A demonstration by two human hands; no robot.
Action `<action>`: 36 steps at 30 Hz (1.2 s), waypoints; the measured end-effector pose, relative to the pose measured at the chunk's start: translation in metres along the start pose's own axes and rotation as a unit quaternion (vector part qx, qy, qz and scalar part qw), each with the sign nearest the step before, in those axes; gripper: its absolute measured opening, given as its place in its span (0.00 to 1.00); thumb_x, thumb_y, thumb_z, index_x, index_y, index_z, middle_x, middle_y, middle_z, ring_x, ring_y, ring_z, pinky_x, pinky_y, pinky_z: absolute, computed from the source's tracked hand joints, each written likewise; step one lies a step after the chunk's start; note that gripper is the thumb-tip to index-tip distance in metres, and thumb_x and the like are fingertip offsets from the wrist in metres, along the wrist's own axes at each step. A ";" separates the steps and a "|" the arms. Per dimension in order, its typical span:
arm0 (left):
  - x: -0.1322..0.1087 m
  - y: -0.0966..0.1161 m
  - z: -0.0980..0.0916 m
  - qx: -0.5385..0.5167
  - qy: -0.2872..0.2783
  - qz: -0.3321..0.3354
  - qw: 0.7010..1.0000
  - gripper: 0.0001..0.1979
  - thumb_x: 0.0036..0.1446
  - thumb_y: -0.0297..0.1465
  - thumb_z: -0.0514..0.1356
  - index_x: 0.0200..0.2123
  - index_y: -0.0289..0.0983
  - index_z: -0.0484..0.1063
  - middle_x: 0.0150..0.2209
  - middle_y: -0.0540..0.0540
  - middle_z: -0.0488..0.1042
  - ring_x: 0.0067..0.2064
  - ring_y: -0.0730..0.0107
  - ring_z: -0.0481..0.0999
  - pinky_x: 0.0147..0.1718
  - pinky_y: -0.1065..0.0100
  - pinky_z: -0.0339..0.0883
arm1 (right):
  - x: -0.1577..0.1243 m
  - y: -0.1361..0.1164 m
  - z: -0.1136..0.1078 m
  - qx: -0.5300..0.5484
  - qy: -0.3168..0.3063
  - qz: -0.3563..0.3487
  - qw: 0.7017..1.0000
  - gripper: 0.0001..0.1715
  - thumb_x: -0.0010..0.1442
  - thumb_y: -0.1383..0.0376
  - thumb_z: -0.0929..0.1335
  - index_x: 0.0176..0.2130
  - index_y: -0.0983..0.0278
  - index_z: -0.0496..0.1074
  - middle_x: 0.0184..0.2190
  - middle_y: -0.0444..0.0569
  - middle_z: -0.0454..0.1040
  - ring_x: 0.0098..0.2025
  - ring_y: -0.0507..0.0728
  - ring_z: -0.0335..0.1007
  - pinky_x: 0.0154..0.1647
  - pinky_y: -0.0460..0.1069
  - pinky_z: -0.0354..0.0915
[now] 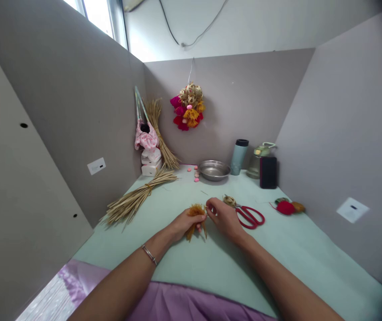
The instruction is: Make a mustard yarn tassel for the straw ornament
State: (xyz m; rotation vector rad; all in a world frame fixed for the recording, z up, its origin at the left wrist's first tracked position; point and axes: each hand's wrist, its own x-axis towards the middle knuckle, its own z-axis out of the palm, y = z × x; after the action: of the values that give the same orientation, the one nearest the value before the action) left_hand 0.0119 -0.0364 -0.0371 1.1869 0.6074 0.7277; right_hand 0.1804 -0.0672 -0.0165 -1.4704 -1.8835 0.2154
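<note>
In the middle of the table, my left hand [184, 222] is closed around a mustard-yellow yarn tassel [196, 210], whose loose strands spread above and below the fingers. My right hand [222, 215] is just to its right, thumb and fingertips pinched together close to the tassel's edge. What sits in that pinch is too small to make out; it may be a strand. Red-handled scissors [251, 217] lie beside my right hand, and a small woven straw ball [230, 200] rests by their blades, partly behind the hand.
A straw bundle [137, 198] lies left; another straw bundle [159, 129] leans in the corner. A steel bowl [214, 170], pink beads [196, 179], a tumbler [239, 157], a bottle [253, 166] and a phone [269, 173] stand behind. Red yarn [285, 207] lies right. Tassels [191, 113] hang on the partition.
</note>
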 end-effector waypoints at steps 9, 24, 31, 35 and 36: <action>0.003 0.003 -0.003 -0.069 0.041 -0.012 0.997 0.16 0.47 0.37 0.67 0.35 0.32 0.74 0.24 0.52 0.67 0.23 0.81 0.64 0.27 0.74 0.63 | 0.013 0.022 -0.005 0.058 -0.026 0.089 0.994 0.14 0.64 0.58 0.64 0.33 0.66 0.70 0.27 0.43 0.70 0.28 0.52 0.66 0.34 0.50 0.63; 0.005 0.003 -0.002 -0.101 0.087 0.014 0.991 0.15 0.43 0.37 0.69 0.27 0.33 0.70 0.20 0.54 0.65 0.22 0.81 0.65 0.26 0.75 0.64 | 0.007 -0.002 -0.005 0.285 -0.178 0.071 0.939 0.23 0.59 0.49 0.65 0.30 0.66 0.71 0.21 0.42 0.68 0.24 0.51 0.60 0.27 0.46 0.57; 0.005 0.004 -0.002 -0.091 0.086 0.009 0.992 0.17 0.43 0.39 0.69 0.27 0.33 0.70 0.20 0.53 0.67 0.23 0.80 0.68 0.26 0.76 0.64 | 0.006 -0.005 -0.005 0.304 -0.199 0.061 0.930 0.18 0.57 0.53 0.67 0.31 0.66 0.73 0.27 0.45 0.73 0.27 0.52 0.63 0.30 0.46 0.58; 0.003 0.005 -0.002 -0.078 0.098 0.008 0.992 0.16 0.43 0.39 0.69 0.27 0.33 0.70 0.19 0.53 0.66 0.22 0.79 0.68 0.25 0.76 0.64 | 0.008 -0.001 -0.003 0.307 -0.161 0.080 0.934 0.15 0.57 0.55 0.67 0.30 0.65 0.71 0.22 0.41 0.68 0.25 0.51 0.61 0.28 0.46 0.57; 0.003 0.005 -0.002 -0.075 0.099 0.008 0.992 0.15 0.43 0.38 0.69 0.27 0.33 0.70 0.19 0.53 0.67 0.22 0.79 0.68 0.25 0.76 0.64 | 0.008 0.000 -0.003 0.308 -0.157 0.084 0.935 0.14 0.56 0.56 0.67 0.30 0.65 0.71 0.21 0.41 0.68 0.24 0.51 0.61 0.28 0.46 0.56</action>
State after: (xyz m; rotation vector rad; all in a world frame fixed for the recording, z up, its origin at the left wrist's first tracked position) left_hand 0.0118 -0.0321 -0.0327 0.9885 0.6951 0.8967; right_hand 0.1812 -0.0606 -0.0108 -1.1935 -1.6924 1.0746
